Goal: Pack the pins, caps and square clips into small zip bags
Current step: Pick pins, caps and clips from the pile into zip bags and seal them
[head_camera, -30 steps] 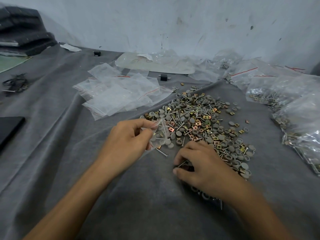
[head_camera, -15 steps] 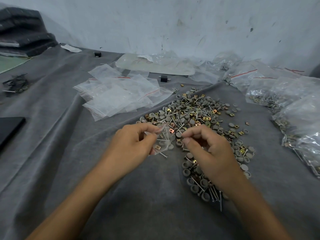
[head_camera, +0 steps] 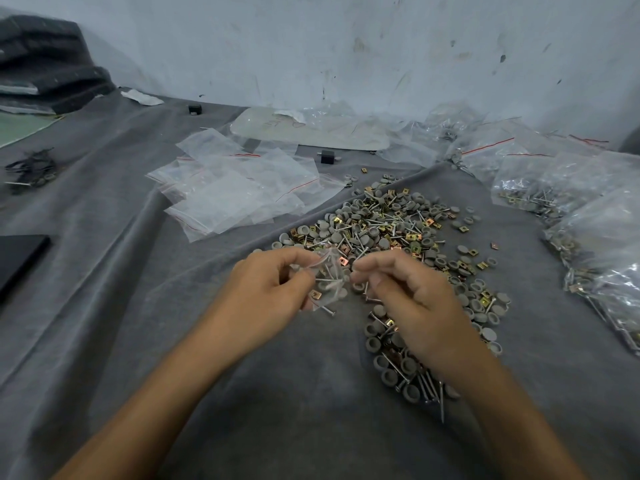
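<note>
On the grey cloth lies a heap of grey caps, brass square clips and steel pins (head_camera: 388,230), trailing toward me along my right forearm. My left hand (head_camera: 266,292) pinches a small clear zip bag (head_camera: 327,282) just left of the heap. Pins and a brass clip show inside the bag. A pin's head sticks out below it. My right hand (head_camera: 408,296) hovers over the heap. Its thumb and forefinger are pinched together at the bag's right edge, on what looks like a pin.
A spread of empty zip bags (head_camera: 239,188) lies behind my left hand. Filled bags (head_camera: 571,188) crowd the right side up to the wall. A flat black object (head_camera: 17,258) sits at the left edge. Two small black blocks (head_camera: 327,156) lie near the back.
My right hand left the near end of the heap, where it took up a pin, and rose to the bag's mouth. My left hand kept hold of the bag.
</note>
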